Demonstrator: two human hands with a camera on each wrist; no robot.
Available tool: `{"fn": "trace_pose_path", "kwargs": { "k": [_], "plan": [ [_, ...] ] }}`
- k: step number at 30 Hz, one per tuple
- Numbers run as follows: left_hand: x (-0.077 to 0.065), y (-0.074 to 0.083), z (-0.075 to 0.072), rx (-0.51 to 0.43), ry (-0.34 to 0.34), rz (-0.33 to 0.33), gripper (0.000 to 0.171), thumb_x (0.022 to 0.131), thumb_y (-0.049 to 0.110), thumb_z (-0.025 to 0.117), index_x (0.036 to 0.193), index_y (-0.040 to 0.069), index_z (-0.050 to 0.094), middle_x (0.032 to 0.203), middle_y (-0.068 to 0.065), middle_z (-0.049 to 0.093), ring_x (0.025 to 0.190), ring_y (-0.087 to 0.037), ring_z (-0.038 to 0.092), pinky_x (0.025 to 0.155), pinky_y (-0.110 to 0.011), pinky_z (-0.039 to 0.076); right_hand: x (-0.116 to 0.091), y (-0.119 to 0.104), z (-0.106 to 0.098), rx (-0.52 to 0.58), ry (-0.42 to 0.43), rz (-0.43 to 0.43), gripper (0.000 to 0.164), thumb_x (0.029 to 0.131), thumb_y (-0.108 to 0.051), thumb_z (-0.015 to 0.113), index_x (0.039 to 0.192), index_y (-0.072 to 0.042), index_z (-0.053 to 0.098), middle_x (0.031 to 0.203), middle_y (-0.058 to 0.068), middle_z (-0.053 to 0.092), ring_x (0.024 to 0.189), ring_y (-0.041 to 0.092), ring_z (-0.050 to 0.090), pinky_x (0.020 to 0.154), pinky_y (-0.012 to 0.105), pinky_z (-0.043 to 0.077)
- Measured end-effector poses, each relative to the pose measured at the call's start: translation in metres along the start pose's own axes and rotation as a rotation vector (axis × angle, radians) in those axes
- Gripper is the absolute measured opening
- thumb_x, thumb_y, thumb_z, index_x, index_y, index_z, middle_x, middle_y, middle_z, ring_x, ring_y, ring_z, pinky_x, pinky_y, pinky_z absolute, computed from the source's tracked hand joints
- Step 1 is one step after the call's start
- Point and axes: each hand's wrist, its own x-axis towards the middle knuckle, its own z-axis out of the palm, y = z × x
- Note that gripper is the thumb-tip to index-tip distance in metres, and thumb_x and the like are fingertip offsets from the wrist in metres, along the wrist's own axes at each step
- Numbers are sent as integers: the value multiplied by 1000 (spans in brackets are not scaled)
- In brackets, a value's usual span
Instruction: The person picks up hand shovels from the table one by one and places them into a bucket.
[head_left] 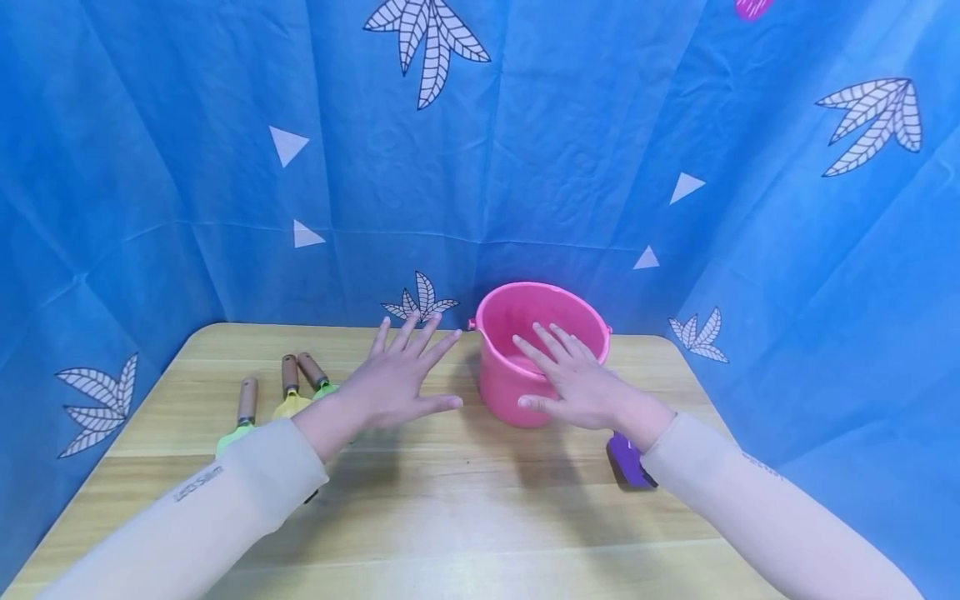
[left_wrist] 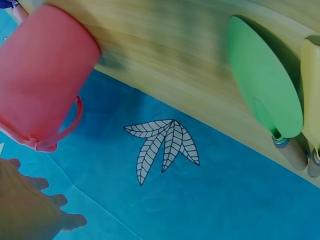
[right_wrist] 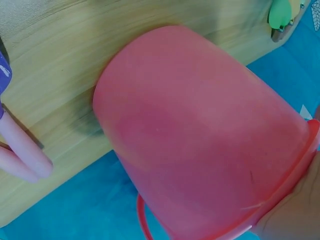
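Observation:
A pink bucket (head_left: 517,392) stands upright near the back of the table, its inside partly in sight. My right hand (head_left: 581,383) is held in front of it, fingers spread, covering part of its rim in the head view. In the right wrist view, that hand (right_wrist: 292,210) shows beside the bucket rim; whether they touch I cannot tell. To the left of the bucket, my left hand (head_left: 397,383) hovers with its fingers spread and nothing in it. The left wrist view catches its fingers (left_wrist: 40,184) below the bucket (left_wrist: 45,70).
Several garden-type tools with wooden handles (head_left: 290,371) and green or yellow blades (left_wrist: 262,75) lie on the left of the wooden table (head_left: 465,517). A purple item (head_left: 628,462) lies right, with pink handles (right_wrist: 25,145) beside it. A blue patterned curtain (head_left: 480,167) hangs behind.

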Motion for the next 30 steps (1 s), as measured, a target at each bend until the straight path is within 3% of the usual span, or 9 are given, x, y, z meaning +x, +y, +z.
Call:
{"fn": "trace_pose_path", "kwargs": {
  "k": [7,20,30],
  "plan": [
    [8,9,4,-28,-9,27,97,82,90,27,160,38,5,168,-1,-1,152,-32,-12,116,-62,-7,0,0,0,4,1,3,87,93,-68,49,161,-28,13,168,7,8,152,36,6,118,60,12],
    [22,28,6,-27,-12,71,98,82,89,30,161,35,8,168,-1,2,153,-34,-3,117,-60,-6,-1,0,0,-8,3,0,87,94,-68,47,162,-25,14,167,8,13,152,36,9,119,59,12],
    [27,32,7,-35,-16,87,97,83,87,35,161,34,9,168,-2,5,153,-33,-3,117,-60,-7,0,1,1,-13,14,-3,87,93,-68,48,161,-25,15,167,8,14,152,34,9,118,60,13]
  ]
}}
